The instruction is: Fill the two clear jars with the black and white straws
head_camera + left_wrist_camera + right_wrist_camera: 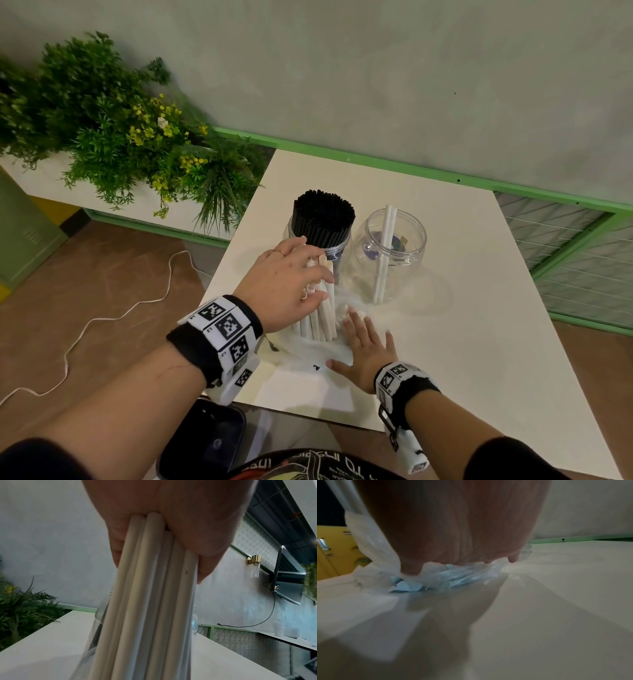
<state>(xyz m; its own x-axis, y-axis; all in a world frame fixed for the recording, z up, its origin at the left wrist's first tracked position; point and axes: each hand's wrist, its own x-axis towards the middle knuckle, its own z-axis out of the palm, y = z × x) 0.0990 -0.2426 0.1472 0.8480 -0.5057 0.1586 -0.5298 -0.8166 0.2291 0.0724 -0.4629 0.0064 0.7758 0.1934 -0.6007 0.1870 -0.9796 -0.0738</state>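
My left hand (pixel 294 284) grips a bundle of white straws (pixel 322 318) that stands upright on the white table (pixel 472 342); the left wrist view shows fingers (pixel 205 569) curled round the white straws (pixel 145 601). Just behind it stands a clear jar (pixel 342 250) packed with black straws (pixel 323 217). To its right a second clear jar (pixel 411 270) holds two white straws (pixel 385 246). My right hand (pixel 368 342) lies flat with straight fingers and presses on a clear plastic bag (pixel 462 574) at the foot of the bundle.
Green plants (pixel 113 137) in a white planter fill the left side. A white cable (pixel 113 318) runs over the brown floor. A dark case (pixel 205 438) sits below the table's near edge. A green rail (pixel 411 168) and wire mesh (pixel 575 260) bound the back and right.
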